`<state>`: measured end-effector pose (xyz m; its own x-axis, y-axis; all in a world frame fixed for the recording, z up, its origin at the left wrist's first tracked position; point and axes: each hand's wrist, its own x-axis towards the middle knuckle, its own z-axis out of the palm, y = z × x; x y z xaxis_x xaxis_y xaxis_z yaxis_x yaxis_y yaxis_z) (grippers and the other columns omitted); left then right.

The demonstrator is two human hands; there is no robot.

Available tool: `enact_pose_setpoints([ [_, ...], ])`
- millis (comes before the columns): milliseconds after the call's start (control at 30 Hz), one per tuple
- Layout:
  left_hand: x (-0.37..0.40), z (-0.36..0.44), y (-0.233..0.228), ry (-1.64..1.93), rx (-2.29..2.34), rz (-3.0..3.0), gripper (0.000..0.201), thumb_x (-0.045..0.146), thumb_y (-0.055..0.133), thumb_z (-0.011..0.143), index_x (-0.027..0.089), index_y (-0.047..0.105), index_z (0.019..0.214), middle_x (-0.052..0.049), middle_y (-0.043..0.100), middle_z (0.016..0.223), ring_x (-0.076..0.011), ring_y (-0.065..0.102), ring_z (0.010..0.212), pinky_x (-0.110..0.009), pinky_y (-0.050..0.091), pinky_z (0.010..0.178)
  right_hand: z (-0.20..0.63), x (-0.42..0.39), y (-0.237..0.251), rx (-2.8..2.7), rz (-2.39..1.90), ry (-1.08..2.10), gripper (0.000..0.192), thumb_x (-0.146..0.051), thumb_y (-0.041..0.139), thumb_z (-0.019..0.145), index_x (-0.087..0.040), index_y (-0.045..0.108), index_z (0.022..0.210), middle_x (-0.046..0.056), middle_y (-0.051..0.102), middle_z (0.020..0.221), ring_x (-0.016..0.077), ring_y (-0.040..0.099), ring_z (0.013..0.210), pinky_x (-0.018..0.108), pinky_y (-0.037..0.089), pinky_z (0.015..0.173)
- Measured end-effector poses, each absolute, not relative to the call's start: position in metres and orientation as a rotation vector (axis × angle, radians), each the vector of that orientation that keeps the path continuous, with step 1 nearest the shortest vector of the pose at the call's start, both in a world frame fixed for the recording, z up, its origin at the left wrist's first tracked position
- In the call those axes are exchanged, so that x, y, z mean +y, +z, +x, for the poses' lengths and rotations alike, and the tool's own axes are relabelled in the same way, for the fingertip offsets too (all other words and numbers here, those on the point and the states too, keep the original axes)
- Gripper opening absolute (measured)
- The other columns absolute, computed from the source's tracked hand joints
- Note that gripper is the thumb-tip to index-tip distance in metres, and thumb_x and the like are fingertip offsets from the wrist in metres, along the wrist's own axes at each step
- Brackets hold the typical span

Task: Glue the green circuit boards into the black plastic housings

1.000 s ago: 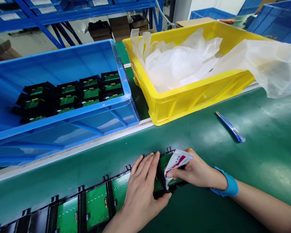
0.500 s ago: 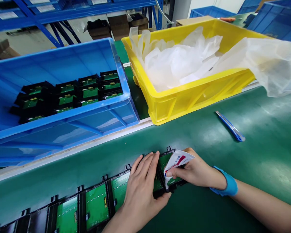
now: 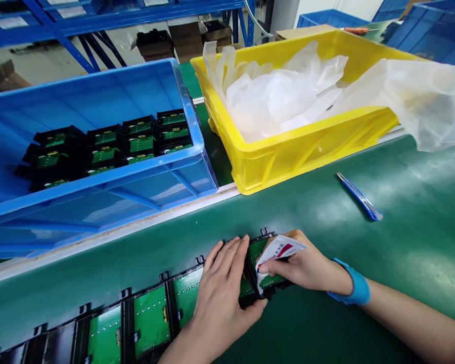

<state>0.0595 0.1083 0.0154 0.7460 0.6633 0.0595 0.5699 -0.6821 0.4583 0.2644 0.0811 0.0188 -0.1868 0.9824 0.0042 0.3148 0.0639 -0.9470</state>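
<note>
A row of black plastic housings with green circuit boards (image 3: pixel 150 316) runs from the lower left toward the middle of the bench. My left hand (image 3: pixel 223 298) spans one housing near the row's right end, fingers over its far edge and thumb at its near edge, hiding much of it. In my right hand (image 3: pixel 296 260) is a white squeeze tube (image 3: pixel 284 246) with red and blue print, pinched between thumb and fingers. Its narrow tip points down at the near left corner of the rightmost board, close to my left thumb. Whether anything comes out of the tip I cannot tell.
Beyond the row stands a blue bin (image 3: pixel 98 197) with several stacked housings (image 3: pixel 140 144). Right of it, a yellow bin (image 3: pixel 311 151) holds crumpled white plastic bags (image 3: pixel 273 101), one hanging over its side. A blue utility knife (image 3: pixel 360 197) lies on the green bench (image 3: pixel 413 202).
The tube has tilted slightly in my right hand, its flat end a little further right and lower. My left hand and the housings stay put.
</note>
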Motion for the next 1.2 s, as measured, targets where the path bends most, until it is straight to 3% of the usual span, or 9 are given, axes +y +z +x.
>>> enact_pose_setpoints([
  [133, 0.107, 0.059, 0.016, 0.322, 0.933, 2.537, 0.088, 0.027, 0.063, 0.071, 0.013, 0.025, 0.148, -0.014, 0.050, 0.141, -0.0308, 0.047, 0.130, -0.053, 0.031, 0.112, 0.265, 0.082, 0.026, -1.770, -1.214, 1.009, 0.011, -0.024, 0.065, 0.088, -0.016, 0.070, 0.082, 0.003, 0.070, 0.074, 0.0128, 0.064, 0.065, 0.022, 0.048, 0.061],
  [300, 0.107, 0.061, 0.014, 0.339, 0.925, 2.554, 0.086, 0.026, 0.060, 0.072, 0.012, 0.024, 0.149, -0.014, 0.050, 0.142, -0.0305, 0.047, 0.131, -0.052, 0.031, 0.113, 0.266, 0.080, 0.034, -2.142, -0.943, 0.895, 0.019, -0.020, 0.050, 0.096, -0.013, 0.067, 0.099, 0.010, 0.071, 0.090, 0.0167, 0.066, 0.078, 0.026, 0.050, 0.065],
  [433, 0.108, 0.061, 0.014, 0.342, 0.906, 2.550, 0.087, 0.025, 0.060, 0.071, 0.013, 0.023, 0.149, -0.015, 0.050, 0.142, -0.0308, 0.047, 0.130, -0.053, 0.031, 0.113, 0.267, 0.080, 0.039, -2.307, -0.894, 0.818, 0.023, -0.012, 0.044, 0.095, -0.012, 0.067, 0.102, 0.012, 0.070, 0.095, 0.0201, 0.067, 0.084, 0.030, 0.052, 0.069],
  [633, 0.107, 0.061, 0.017, 0.267, 0.934, 2.471, 0.097, 0.030, 0.069, 0.072, 0.017, 0.015, 0.151, -0.015, 0.045, 0.146, -0.0335, 0.041, 0.135, -0.059, 0.029, 0.113, 0.273, 0.075, 0.035, -1.636, -1.214, 1.083, 0.011, -0.027, 0.066, 0.087, -0.016, 0.070, 0.088, 0.006, 0.071, 0.082, 0.0166, 0.067, 0.075, 0.027, 0.054, 0.069],
  [767, 0.108, 0.056, 0.029, 0.144, 0.932, 2.415, 0.113, 0.036, 0.078, 0.072, 0.022, 0.000, 0.153, -0.014, 0.027, 0.156, -0.0367, 0.024, 0.143, -0.061, 0.033, 0.111, 0.275, 0.066, 0.025, -0.983, -1.236, 1.307, 0.021, -0.034, 0.072, 0.081, -0.017, 0.067, 0.094, 0.002, 0.067, 0.075, 0.0117, 0.061, 0.056, 0.023, 0.053, 0.052],
  [900, 0.115, 0.035, 0.046, 0.093, 0.889, 2.422, 0.129, 0.041, 0.083, 0.068, 0.028, -0.013, 0.152, -0.014, 0.010, 0.160, -0.0380, 0.013, 0.145, -0.057, 0.040, 0.107, 0.268, 0.060, 0.026, -0.684, -1.122, 1.350, 0.028, -0.038, 0.075, 0.078, -0.020, 0.068, 0.097, 0.002, 0.069, 0.076, 0.0095, 0.059, 0.050, 0.021, 0.053, 0.050],
  [1067, 0.118, -0.004, 0.046, 0.098, 1.026, 2.422, 0.127, 0.048, 0.081, 0.069, 0.028, -0.011, 0.153, -0.017, 0.019, 0.158, -0.0423, 0.022, 0.141, -0.058, 0.046, 0.100, 0.250, 0.056, 0.038, -0.773, -1.218, 1.196, 0.026, -0.040, 0.076, 0.077, -0.019, 0.070, 0.092, 0.003, 0.069, 0.069, 0.0139, 0.064, 0.052, 0.023, 0.056, 0.051],
  [1200, 0.116, -0.014, 0.035, 0.141, 1.028, 2.367, 0.121, 0.053, 0.081, 0.066, 0.027, 0.002, 0.154, -0.016, 0.032, 0.154, -0.0426, 0.032, 0.138, -0.056, 0.050, 0.096, 0.230, 0.057, 0.042, -1.221, -1.470, 0.794, 0.016, -0.033, 0.070, 0.082, -0.021, 0.074, 0.092, 0.003, 0.071, 0.073, 0.0184, 0.069, 0.065, 0.025, 0.059, 0.061],
])
